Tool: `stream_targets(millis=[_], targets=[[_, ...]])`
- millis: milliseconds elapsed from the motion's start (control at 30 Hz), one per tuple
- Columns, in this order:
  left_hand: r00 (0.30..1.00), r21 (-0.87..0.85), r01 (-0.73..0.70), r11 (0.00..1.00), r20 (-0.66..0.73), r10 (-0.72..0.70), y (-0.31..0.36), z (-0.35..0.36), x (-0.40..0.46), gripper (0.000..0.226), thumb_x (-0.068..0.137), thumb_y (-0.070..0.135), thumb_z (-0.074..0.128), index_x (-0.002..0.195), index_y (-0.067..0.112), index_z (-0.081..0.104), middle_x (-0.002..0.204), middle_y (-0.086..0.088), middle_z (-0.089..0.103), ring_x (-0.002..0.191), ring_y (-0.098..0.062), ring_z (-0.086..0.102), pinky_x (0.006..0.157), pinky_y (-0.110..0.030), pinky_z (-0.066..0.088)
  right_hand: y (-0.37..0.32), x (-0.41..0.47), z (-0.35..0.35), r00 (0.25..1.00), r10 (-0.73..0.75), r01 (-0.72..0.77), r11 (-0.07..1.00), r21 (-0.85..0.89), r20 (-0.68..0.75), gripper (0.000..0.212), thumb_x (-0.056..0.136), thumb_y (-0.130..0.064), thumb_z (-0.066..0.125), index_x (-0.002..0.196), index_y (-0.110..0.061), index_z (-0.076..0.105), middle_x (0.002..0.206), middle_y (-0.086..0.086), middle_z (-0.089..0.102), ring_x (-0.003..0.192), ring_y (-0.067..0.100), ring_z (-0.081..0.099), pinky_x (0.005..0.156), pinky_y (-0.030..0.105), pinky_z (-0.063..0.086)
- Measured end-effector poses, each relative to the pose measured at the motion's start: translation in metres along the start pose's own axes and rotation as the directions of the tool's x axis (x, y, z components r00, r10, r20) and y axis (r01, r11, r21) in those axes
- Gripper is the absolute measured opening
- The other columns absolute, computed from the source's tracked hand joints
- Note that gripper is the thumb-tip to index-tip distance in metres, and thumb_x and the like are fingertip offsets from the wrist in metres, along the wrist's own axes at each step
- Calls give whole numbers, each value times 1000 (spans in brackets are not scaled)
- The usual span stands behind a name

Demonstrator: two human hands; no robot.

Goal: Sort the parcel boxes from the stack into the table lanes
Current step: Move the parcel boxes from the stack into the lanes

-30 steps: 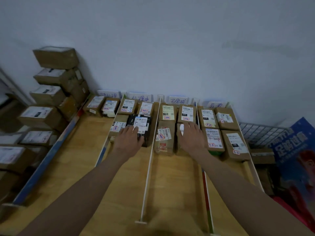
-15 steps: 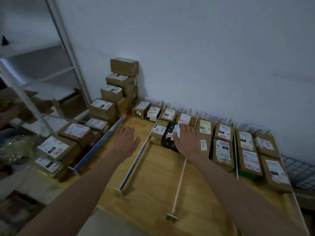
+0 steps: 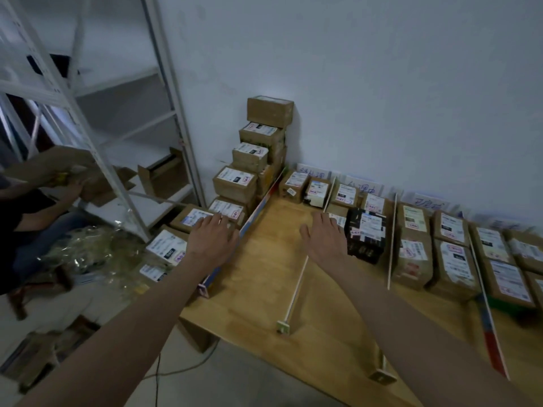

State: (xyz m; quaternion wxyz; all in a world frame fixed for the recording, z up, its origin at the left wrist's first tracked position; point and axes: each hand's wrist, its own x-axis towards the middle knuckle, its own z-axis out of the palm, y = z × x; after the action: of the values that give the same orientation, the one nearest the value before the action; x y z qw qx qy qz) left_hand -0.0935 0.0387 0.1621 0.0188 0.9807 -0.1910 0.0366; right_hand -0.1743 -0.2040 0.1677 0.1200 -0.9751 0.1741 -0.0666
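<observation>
A stepped stack of brown parcel boxes (image 3: 235,183) with white labels stands against the wall, left of the wooden table (image 3: 264,277). My left hand (image 3: 210,240) hovers flat and empty, fingers straight, over the lowest stack boxes (image 3: 192,217) beside the table's blue left rail (image 3: 255,214). My right hand (image 3: 323,239) is spread flat and empty over the first lane, next to a black parcel (image 3: 365,235). Thin white dividers (image 3: 296,284) split the table into lanes. Many sorted boxes lie at the lanes' far ends.
A grey metal shelf rack (image 3: 164,92) stands at the left with open cartons (image 3: 158,176) on it. A seated person (image 3: 26,218) handles cardboard at the far left. Crumpled clear plastic (image 3: 88,251) lies on the floor. Handwritten lane labels (image 3: 361,188) lean on the wall.
My view has swung left toward the stack. My left hand has moved off the table over the lowest stack boxes; my right hand has shifted left from the black parcel into the first lane.
</observation>
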Motion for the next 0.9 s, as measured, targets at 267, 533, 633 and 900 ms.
stream_targets(millis=[267,533,633,900], targets=[[1000,-51,23,998,18,-22,-71,9,26,56,100,51,31,142,17,45,145,-7,47,133,-24,44,115,-43,30,-69,24,30,1000,11,-11,1000,18,6,47,102,-40,35,139,-12,44,139,9,50,129,28,46,106,42,36],[998,-32,-60,998,13,61,-107,20,112,54,101,49,33,137,12,48,135,-10,54,127,-27,50,111,-44,35,-104,94,52,1000,27,-27,999,30,-4,43,103,-38,35,135,-10,46,135,10,52,126,28,49,106,41,39],[997,-43,-81,996,6,81,-116,27,156,54,100,50,35,137,13,48,136,-9,54,127,-27,50,111,-44,34,-111,131,64,999,37,-36,998,60,-15,39,103,-35,37,131,-10,47,133,11,54,124,28,51,105,41,42],[986,-56,-137,989,92,142,-123,31,284,55,101,50,30,142,15,40,144,-10,46,134,-28,43,115,-46,27,-121,243,91,989,148,-143,982,121,-31,39,103,-36,38,131,-10,47,132,11,54,123,27,51,104,43,43]])
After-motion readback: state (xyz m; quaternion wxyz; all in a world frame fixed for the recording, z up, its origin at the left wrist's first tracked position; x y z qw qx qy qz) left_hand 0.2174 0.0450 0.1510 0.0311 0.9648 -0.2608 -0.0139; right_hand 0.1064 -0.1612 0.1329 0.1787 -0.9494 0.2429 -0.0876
